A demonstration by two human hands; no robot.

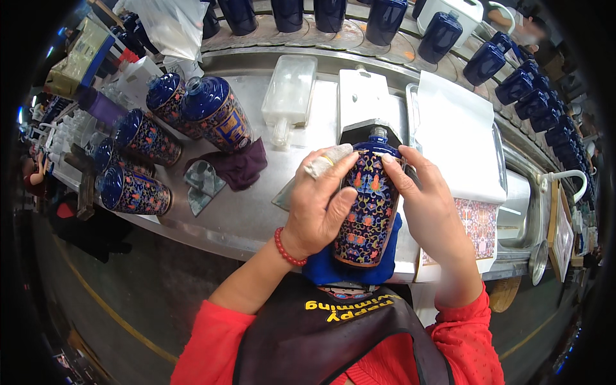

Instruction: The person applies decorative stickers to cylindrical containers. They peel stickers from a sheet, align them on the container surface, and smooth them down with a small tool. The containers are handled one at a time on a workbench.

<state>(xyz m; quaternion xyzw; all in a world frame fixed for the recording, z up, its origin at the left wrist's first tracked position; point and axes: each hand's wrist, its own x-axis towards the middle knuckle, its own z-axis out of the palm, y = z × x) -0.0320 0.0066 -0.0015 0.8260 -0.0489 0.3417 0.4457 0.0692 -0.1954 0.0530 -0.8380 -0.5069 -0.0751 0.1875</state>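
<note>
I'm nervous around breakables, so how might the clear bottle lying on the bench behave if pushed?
The clear bottle probably won't roll far, since its body looks boxy. It may slide, as the metal bench looks smooth. Being see-through like glass, it could be fragile, though the material isn't certain.

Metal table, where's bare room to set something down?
The table is mostly bare between the purple cloth and left hand, and more narrowly between the patterned bottles and clear bottle. Crowded: left, with those bottles; mid-front, with that hand, the right hand and the bottle between them; right, with white sheets and a printed sheet.
</note>
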